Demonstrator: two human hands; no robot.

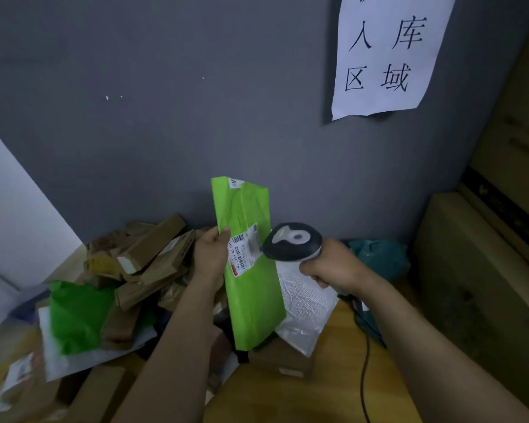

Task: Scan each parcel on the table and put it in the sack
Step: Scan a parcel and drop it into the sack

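Your left hand [211, 254] pinches the flat lime-green plastic mailer parcel [252, 300] upright above the wooden counter [318, 380]. Its white label [245, 254] faces right, likely so the black-and-grey handheld scanner [290, 241], gripped in your right hand [333, 267], can read it.

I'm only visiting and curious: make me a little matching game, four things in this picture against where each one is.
Things:
1. green parcel
2. scanner
3. paper sign
4. white padded bag

Places:
A. hanging on the grey wall
B. held up in the left hand
C. lying on the wooden table
D. gripped in the right hand

Pairs: 1-B, 2-D, 3-A, 4-C
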